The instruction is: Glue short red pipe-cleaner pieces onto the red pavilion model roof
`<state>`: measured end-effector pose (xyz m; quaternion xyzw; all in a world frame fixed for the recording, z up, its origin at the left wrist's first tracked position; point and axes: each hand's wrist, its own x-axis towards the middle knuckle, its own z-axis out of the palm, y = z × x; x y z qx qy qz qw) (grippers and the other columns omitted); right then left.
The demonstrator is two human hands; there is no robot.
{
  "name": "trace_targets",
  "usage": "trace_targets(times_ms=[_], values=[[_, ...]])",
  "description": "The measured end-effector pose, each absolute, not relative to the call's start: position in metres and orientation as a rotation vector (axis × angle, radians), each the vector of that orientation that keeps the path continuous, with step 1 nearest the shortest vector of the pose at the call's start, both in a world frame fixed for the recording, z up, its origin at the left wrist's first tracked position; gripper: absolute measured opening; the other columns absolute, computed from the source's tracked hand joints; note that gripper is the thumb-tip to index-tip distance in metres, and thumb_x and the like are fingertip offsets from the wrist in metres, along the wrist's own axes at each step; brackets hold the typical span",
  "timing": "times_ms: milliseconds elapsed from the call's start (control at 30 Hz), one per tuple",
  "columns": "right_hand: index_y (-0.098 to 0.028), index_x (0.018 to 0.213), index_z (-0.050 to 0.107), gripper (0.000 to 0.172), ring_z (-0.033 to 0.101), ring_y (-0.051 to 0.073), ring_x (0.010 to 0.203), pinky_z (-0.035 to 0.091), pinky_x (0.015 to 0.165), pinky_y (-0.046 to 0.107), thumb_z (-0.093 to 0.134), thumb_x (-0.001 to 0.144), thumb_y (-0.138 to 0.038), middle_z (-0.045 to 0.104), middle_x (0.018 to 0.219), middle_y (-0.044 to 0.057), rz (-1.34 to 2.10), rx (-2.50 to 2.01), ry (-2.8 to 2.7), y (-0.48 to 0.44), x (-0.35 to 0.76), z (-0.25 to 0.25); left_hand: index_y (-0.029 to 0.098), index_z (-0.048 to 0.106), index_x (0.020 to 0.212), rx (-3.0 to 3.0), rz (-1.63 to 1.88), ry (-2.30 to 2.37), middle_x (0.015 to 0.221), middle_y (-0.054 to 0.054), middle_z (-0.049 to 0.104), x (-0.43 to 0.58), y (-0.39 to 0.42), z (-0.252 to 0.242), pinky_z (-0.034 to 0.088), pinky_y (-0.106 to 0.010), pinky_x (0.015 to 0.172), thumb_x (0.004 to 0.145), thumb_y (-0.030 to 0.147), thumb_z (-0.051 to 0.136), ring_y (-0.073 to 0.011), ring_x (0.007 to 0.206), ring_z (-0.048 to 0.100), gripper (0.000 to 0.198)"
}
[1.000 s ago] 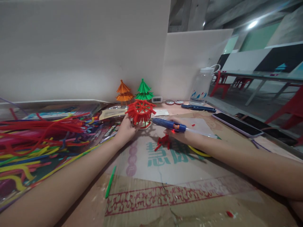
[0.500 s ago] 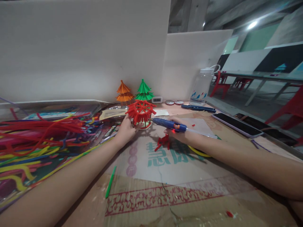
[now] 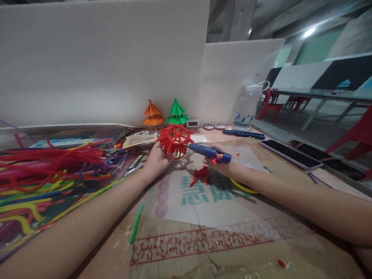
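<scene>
My left hand (image 3: 159,158) is closed on the lower left side of a red pipe-cleaner pavilion (image 3: 177,136), which has an open ring with spokes on top and a fringe of short pieces around it. In my right hand (image 3: 216,159) is a blue hot glue gun (image 3: 209,152), with a red light glowing on its body and a clear glue stick (image 3: 250,166) out of its back. The gun's nozzle points left, close to the pavilion's right side; whether it touches I cannot tell. Below them a small red pipe-cleaner piece (image 3: 200,176) lies on the board.
Orange (image 3: 152,114) and green (image 3: 176,112) pipe-cleaner pavilions stand at the back. Loose pipe cleaners (image 3: 58,162) are heaped at left. Toward the right are a water bottle (image 3: 247,107), blue pliers-like tool (image 3: 243,134) and phone (image 3: 290,154). A green strip (image 3: 136,224) lies in front.
The red pavilion has shifted slightly to the right and tilted a little in my left hand. The glue gun has moved slightly right with it.
</scene>
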<state>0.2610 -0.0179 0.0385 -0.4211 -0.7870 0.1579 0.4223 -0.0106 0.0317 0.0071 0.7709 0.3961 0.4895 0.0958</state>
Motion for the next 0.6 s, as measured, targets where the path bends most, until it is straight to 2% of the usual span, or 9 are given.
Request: trace_targets(times_ms=[233,467,600], values=[[-0.023,0.098,0.066,0.028,0.061,0.018,0.07,0.044,0.063,0.029,0.072,0.078,-0.041,0.067,0.079,0.0,0.411,-1.02,-1.976,-0.0187,0.2613,0.0392,0.017,0.067,0.113,2.437,1.371,1.295,0.12,-0.013,0.064,-0.0121,0.0316,0.0083,0.044,-0.051,0.108,0.081,0.026,0.068,-0.0327,0.117,0.058,0.033],[-0.024,0.097,0.066,0.032,0.061,0.018,0.07,0.044,0.063,0.029,0.074,0.075,-0.045,0.068,0.078,0.0,0.443,-1.056,-1.959,-0.0174,0.2601,0.0377,0.016,0.062,0.114,2.353,1.399,1.291,0.118,-0.011,0.065,-0.0086,0.0279,0.0114,0.046,-0.047,0.106,0.082,0.025,0.065,-0.0288,0.114,0.06,0.033],[-0.025,0.097,0.065,0.033,0.061,0.019,0.07,0.045,0.063,0.03,0.074,0.073,-0.046,0.067,0.078,0.0,0.472,-1.111,-1.947,-0.0184,0.2589,0.0385,0.016,0.061,0.115,2.292,1.42,1.249,0.115,-0.01,0.068,-0.006,0.0261,0.014,0.043,-0.047,0.109,0.081,0.024,0.066,-0.0289,0.118,0.059,0.035]])
